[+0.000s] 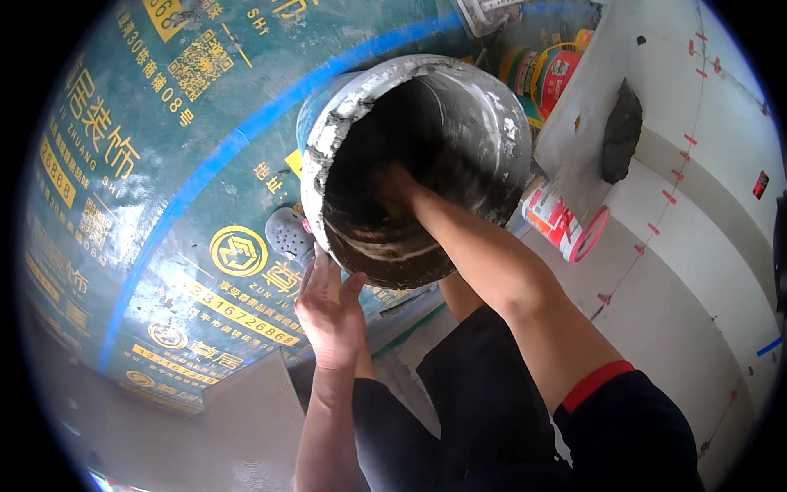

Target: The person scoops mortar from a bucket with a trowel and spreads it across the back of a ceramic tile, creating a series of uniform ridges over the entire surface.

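A large bucket (510, 123), its rim and walls smeared with white and grey residue, tilts with its mouth toward me. My left hand (330, 307) grips the bucket's near-left rim, thumb on one side and fingers along the outer wall. My right arm reaches deep into the bucket, and my right hand (395, 187) is blurred in its dark inside. The right fingers are hidden, and whether they hold anything does not show. Dark, wet-looking residue coats the lower inner wall.
Green printed floor sheeting with a blue tape strip (234, 143) lies left. A grey clog (288, 236) is beside the bucket. Right are a red-and-white tub (553, 215), a colourful pail (525, 78), a dark mortar lump (623, 135), and pale tiles with red clips. A tile (254, 418) lies lower left.
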`<action>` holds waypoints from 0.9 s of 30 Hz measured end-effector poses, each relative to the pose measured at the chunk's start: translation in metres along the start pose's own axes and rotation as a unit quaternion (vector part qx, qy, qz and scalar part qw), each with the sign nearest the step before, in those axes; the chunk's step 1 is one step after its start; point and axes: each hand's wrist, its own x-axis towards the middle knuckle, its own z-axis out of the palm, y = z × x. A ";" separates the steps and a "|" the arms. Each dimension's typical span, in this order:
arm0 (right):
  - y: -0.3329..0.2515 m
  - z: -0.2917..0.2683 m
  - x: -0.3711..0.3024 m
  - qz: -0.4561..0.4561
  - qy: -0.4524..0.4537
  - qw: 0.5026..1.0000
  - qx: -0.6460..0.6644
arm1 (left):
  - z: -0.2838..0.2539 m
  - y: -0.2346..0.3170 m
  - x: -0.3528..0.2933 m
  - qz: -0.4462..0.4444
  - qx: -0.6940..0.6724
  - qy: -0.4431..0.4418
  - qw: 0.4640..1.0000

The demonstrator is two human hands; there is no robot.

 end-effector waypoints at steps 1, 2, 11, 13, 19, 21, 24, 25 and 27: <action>0.006 -0.003 -0.006 -0.041 -0.006 0.999 -0.013 | 0.004 0.001 0.001 0.004 0.001 -0.008 1.000; 0.015 0.004 -0.008 -0.032 -0.005 0.999 -0.010 | 0.007 0.000 0.002 0.003 -0.005 -0.004 1.000; 0.026 -0.019 -0.045 0.063 0.155 0.947 0.276 | 0.007 0.005 -0.002 -0.024 0.001 -0.006 1.000; 0.035 -0.027 -0.028 0.009 0.115 0.989 0.090 | 0.013 0.006 -0.003 -0.018 0.002 -0.011 1.000; 0.031 -0.025 -0.046 0.050 0.191 0.949 0.244 | 0.024 0.012 0.001 0.002 -0.006 -0.002 1.000; 0.004 -0.051 -0.070 0.093 0.157 0.923 0.338 | 0.015 0.004 -0.004 -0.032 -0.033 0.014 0.999; -0.004 -0.080 -0.118 0.124 0.135 0.891 0.414 | 0.015 -0.001 -0.005 -0.047 -0.022 0.024 0.998; 0.001 -0.086 -0.136 0.126 0.120 0.887 0.428 | 0.017 -0.002 -0.004 -0.035 -0.025 0.023 0.999; 0.005 -0.097 -0.169 0.119 0.098 0.873 0.463 | 0.017 -0.005 0.000 -0.018 0.021 -0.006 1.000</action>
